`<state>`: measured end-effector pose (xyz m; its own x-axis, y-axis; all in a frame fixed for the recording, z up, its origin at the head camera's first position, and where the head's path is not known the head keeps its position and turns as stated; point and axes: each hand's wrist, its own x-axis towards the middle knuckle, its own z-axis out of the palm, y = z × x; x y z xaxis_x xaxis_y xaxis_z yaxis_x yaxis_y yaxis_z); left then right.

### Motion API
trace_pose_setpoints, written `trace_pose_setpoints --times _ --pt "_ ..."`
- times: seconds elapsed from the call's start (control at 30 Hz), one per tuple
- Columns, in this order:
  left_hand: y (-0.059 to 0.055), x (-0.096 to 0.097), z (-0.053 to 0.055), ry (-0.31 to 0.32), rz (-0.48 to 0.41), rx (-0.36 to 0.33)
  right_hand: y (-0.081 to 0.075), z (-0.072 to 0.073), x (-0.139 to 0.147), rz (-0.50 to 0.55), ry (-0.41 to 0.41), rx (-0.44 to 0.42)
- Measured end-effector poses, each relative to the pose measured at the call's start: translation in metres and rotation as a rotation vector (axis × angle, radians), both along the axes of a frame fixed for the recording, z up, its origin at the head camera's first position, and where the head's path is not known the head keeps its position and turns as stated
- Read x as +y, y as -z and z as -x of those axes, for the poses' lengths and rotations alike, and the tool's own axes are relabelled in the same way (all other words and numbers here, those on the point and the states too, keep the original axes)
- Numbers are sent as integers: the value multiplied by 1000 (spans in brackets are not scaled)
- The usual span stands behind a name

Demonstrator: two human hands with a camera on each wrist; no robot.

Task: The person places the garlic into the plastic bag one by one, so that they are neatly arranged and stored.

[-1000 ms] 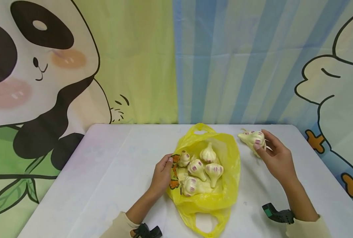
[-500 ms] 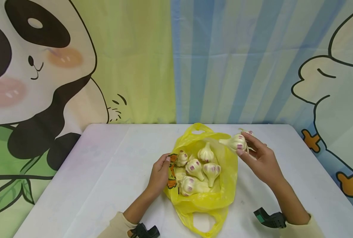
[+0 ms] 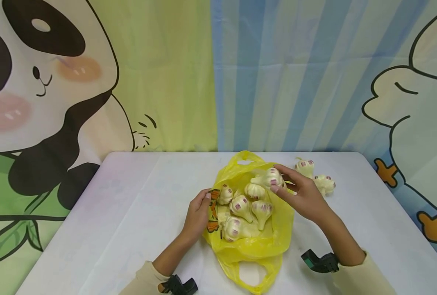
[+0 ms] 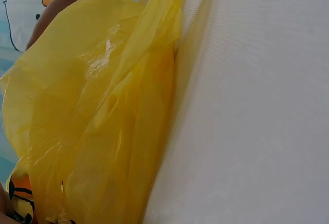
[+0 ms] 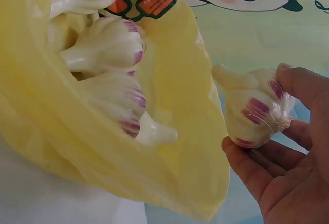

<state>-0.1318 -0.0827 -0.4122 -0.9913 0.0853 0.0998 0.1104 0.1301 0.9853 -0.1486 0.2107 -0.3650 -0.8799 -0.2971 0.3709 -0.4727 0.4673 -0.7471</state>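
A yellow plastic bag (image 3: 245, 250) lies open on the table with several white, purple-marked garlic bulbs inside, among them one garlic bulb (image 3: 262, 209) near the middle. My left hand (image 3: 197, 215) pinches the bag's left rim beside an orange printed pattern. Above the bag's upper right part, my right hand (image 3: 303, 192) holds another garlic bulb (image 5: 254, 108) between thumb and fingers, its stem pointing left in the head view. In the right wrist view this bulb is beside the bag's rim, apart from the bulbs inside. The left wrist view shows mostly the bag's outer side (image 4: 103, 106).
Two more garlic bulbs lie on the table behind the right hand: one garlic bulb (image 3: 304, 167) farther back and one garlic bulb (image 3: 325, 184) nearer. The white table (image 3: 130, 213) ends at a printed curtain (image 3: 166, 73) with a panda.
My right hand has carried the garlic bulb leftward from the table's right side to above the bag, uncovering the two bulbs behind. The left hand keeps its hold on the rim.
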Motion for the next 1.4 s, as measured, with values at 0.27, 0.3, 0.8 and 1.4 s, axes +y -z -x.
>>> trace_pose_setpoints --times 0.27,0.3,0.8,1.4 --pt "24 -2 10 -8 -5 24 -2 9 -11 -55 -113 -85" --pt "24 -2 10 -6 -5 27 -2 11 -12 -66 -120 -93" --pt "25 -2 11 -4 -16 8 -5 27 -32 -56 -220 -147" --pt "23 -3 11 -27 -22 24 7 40 -51 -44 -235 -171"
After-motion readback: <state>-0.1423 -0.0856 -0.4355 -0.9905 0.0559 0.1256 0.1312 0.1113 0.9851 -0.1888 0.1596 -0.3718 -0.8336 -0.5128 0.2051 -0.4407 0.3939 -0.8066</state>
